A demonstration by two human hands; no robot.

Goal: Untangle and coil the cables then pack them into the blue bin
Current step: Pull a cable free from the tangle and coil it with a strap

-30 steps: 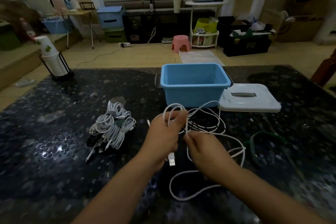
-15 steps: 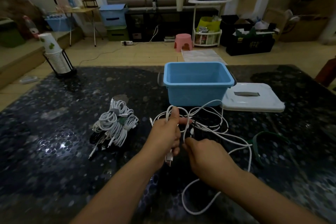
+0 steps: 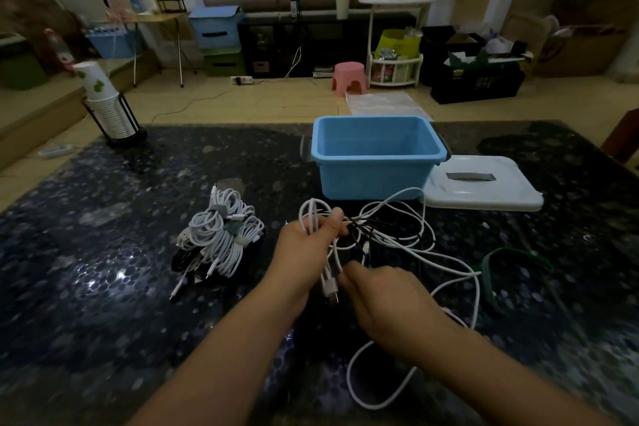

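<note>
Left hand (image 3: pixel 304 252) fingers clamp white cable (image 3: pixel 408 245) loops; right hand (image 3: pixel 383 297) pinches the strand near its plug (grip partly hidden). Tangle lies near the bin (image 3: pixel 375 157). Best feed slack steadily, keeping loops even.

I see white cables (image 3: pixel 408 239) with black strands, a blue bin (image 3: pixel 375 166), its white lid (image 3: pixel 484 188), and a dark speckled bench (image 3: pixel 103 287).
</note>
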